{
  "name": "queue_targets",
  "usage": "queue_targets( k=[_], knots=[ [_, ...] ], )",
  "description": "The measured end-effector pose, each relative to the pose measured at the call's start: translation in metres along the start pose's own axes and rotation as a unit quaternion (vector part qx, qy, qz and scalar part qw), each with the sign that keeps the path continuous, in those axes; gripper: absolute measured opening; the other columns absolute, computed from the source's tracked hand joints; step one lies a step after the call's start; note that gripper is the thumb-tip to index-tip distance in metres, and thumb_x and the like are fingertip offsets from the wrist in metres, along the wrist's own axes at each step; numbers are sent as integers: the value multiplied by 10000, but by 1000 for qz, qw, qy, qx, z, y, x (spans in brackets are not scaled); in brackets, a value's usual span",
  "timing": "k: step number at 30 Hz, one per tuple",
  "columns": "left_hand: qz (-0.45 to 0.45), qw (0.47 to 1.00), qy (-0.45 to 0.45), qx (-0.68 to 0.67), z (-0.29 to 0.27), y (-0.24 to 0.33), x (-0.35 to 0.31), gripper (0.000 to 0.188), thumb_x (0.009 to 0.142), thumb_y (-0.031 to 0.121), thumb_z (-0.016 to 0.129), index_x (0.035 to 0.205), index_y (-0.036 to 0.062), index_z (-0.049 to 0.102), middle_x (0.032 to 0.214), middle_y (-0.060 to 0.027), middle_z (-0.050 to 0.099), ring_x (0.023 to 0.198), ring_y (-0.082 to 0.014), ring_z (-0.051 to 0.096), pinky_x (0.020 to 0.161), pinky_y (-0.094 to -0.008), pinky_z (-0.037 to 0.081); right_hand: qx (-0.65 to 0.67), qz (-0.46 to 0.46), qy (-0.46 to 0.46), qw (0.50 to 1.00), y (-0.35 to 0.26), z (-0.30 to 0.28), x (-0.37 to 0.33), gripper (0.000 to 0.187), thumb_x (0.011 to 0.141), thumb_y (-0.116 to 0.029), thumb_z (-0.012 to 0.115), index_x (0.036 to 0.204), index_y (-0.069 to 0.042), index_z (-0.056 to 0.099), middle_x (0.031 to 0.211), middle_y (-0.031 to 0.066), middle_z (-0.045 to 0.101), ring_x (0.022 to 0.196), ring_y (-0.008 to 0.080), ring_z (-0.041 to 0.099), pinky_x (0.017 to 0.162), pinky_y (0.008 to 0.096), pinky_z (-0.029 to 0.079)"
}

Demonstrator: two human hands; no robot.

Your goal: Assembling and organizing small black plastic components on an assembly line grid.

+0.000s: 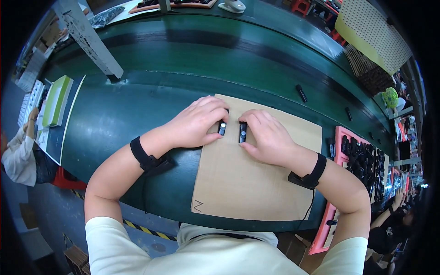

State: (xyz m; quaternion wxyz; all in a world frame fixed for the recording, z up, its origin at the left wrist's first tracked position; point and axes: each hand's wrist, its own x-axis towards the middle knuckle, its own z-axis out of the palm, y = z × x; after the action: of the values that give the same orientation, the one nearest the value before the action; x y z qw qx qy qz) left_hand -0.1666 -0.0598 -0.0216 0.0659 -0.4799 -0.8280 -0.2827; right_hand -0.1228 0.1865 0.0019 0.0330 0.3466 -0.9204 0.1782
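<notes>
Head view: from where I stand, the left hand [196, 123] is curled into a pinch on a small black cylinder [222, 128]; the right hand [269, 138] pinches a second black cylinder [243, 132] near it, both over the cardboard sheet [256, 188]. A light, even grip should keep them steady.

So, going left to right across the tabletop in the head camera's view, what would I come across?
Scuffed grey post → left hand → small black cylinder in its grip → second black cylinder → right hand holding it → loose black part → pink tray.
</notes>
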Motion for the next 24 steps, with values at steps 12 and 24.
queue_targets(
  k=[12,24],
  knots=[
    [-100,986,32,-130,7,-28,10,537,725,45,779,1197,47,524,1310,-141,532,1248,-329,491,1052,-400,426,4,41,18,999,15,4,32,549,739,-140,776,1198,-31,496,1196,157,551,1127,348,530,976,416,448],
    [-109,979,31,-170,13,-29,13,574,728,19,770,1238,42,509,1369,-138,499,1279,-306,484,1079,-389,408,0,41,35,999,17,11,35,560,734,-134,779,1209,-34,500,1211,158,555,1128,352,535,971,423,455]
  ],
)
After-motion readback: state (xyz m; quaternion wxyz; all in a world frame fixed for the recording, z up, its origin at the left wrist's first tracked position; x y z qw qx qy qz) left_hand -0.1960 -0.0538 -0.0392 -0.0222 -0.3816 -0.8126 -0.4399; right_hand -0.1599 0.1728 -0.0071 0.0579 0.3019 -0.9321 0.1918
